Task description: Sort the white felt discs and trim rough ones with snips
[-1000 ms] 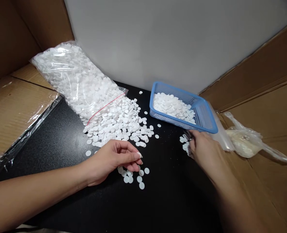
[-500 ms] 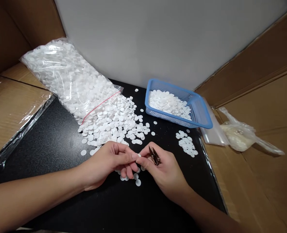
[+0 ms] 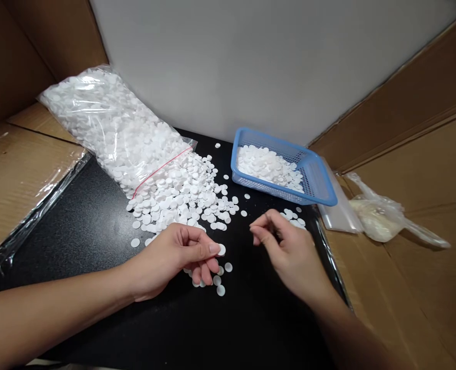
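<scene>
My left hand [image 3: 169, 257] rests on the black table [image 3: 96, 231] and pinches one white disc [image 3: 221, 250] between thumb and forefinger. A few loose discs [image 3: 217, 280] lie under its fingertips. My right hand [image 3: 289, 249] hovers to the right with its fingers curled in a pinch. The dark tweezers it holds are mostly hidden behind those fingers. It is just in front of a small pile of discs [image 3: 295, 218]. A large heap of white discs [image 3: 185, 198] spills from an open clear bag [image 3: 108, 123].
A blue mesh basket [image 3: 320, 180] partly filled with discs stands at the back right. Cardboard flaps flank both sides, the left one under clear plastic film [image 3: 31, 205]. A crumpled plastic bag [image 3: 378, 218] lies on the right cardboard. A grey wall closes the back.
My right hand came from the small pile to meet my left hand's disc, tweezers showing. It has now drawn back to the right. My left hand stayed put with its disc.
</scene>
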